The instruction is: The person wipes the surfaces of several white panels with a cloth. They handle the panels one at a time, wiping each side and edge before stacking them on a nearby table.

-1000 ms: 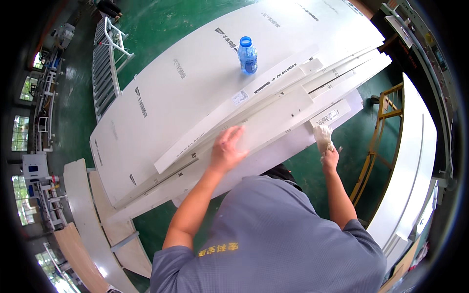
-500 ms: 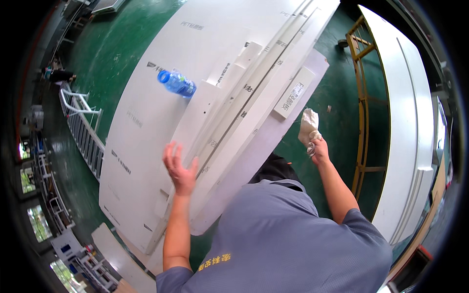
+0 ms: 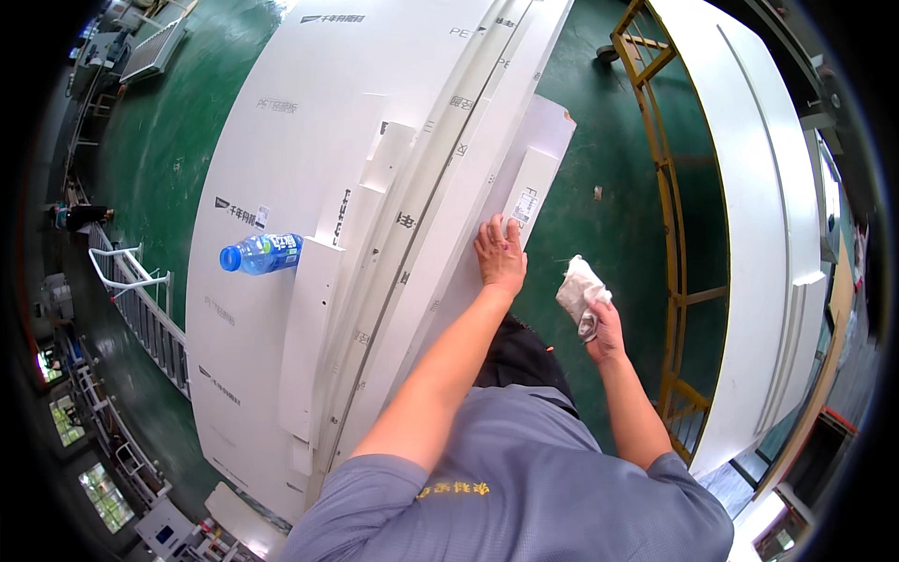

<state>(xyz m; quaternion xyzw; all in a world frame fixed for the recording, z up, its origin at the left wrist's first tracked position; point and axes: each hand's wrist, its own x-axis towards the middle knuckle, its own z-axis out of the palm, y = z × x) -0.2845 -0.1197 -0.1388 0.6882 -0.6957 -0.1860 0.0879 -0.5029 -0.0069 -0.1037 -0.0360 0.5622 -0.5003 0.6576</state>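
Observation:
My left hand point(image 3: 501, 255) lies with its fingers stretched out at the near end of a short white board point(image 3: 532, 187) that carries a paper label. This board rests on a wider pale panel point(image 3: 454, 290) along the right side of the stack. In my right hand point(image 3: 605, 330), held over the green floor to the right, a crumpled white cloth point(image 3: 581, 288) is gripped. A blue-capped plastic bottle point(image 3: 267, 254) lies on its side on the large white sheet point(image 3: 248, 169), beside a narrow white strip point(image 3: 309, 328).
Long white strips point(image 3: 421, 201) run lengthwise over the stack. On the right stands a yellow metal frame point(image 3: 672, 234) with white panels point(image 3: 749, 187) beside it. A ladder point(image 3: 140, 300) lies at the left on the green floor point(image 3: 169, 140).
My left hand has crossed from the left strips to the short labelled board on the right. My right hand has lowered slightly with the cloth. The view has shifted.

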